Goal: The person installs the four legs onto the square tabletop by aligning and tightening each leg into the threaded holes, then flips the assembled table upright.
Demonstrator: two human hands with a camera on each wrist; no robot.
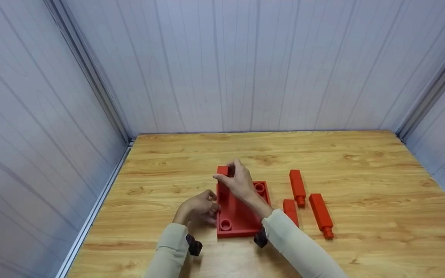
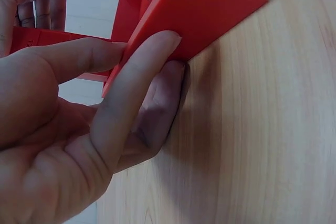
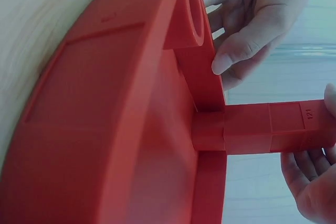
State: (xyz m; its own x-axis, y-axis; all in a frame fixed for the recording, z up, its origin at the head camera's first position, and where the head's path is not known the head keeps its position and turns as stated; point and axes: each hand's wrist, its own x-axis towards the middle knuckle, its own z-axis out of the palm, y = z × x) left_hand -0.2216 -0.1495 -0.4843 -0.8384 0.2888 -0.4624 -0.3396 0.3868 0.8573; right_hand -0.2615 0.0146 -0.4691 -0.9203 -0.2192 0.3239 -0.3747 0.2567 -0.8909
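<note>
A shallow red base [image 1: 242, 234] with raised walls and round corner sockets lies on the table. An upright square red post [image 3: 249, 128] stands at its far left corner, its lower end at the corner socket. My right hand [image 1: 242, 184] grips the upper end of the post between thumb and fingers. At the base's left side, my left hand [image 1: 199, 207] holds the wall: a thumb tip lies at the rim, and other fingers press on the outer face. Two open sockets [image 1: 226, 224] show at the near left and far right corners; my right forearm hides the near right corner.
To the right of the base, several loose red posts lie on the wood-grain table [image 1: 377, 185]: a far one [image 1: 296, 183], a right one [image 1: 320, 210] and one [image 1: 290, 210] partly behind my right sleeve. Pale panel walls [image 1: 238, 69] enclose the table's back and sides.
</note>
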